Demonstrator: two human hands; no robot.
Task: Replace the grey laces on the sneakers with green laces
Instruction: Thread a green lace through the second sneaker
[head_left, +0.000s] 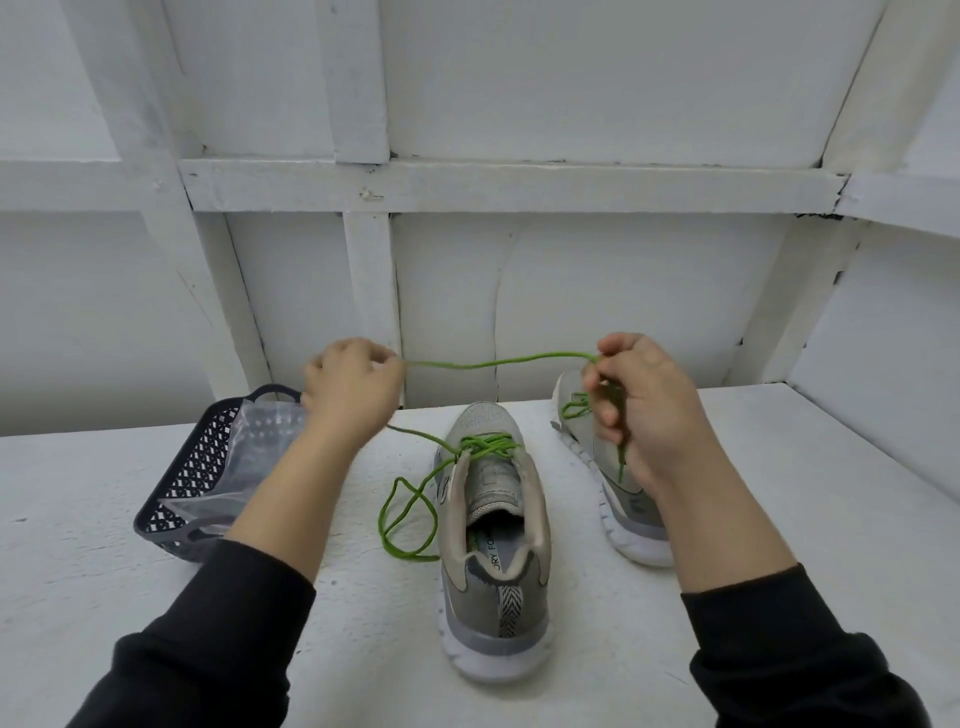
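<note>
- Green lace (493, 361): thin round cord, slung in a shallow sag between the two raised hands, above the table (779, 493). One strand drops from the left hand to the middle sneaker. A loose loop lies on the table just left of that shoe.
- Left hand (353, 389): raised left of centre, fingertips pinching the lace.
- Right hand (639, 410): raised at right, fingers curled round the lace, its tail hanging below the palm.
- Middle sneaker (493, 561): grey, upright, heel near, toe far. Green crossings are bunched at the far end of the tongue, and no lace shows over the nearer part.
- Right sneaker (631, 535): tipped on its side, partly behind the right hand, some green lacing visible on it.
- Handling, by judgement: the lace is light, limp and probably a little slick. It will buckle if pushed from mid-length, so take it just behind the stiff tip to feed an eyelet. The shoe is light and may slide when the lace is drawn tight, so steady it.
- Basket (176, 493): dark, perforated, at far left, holding a clear plastic bag (260, 431).
</note>
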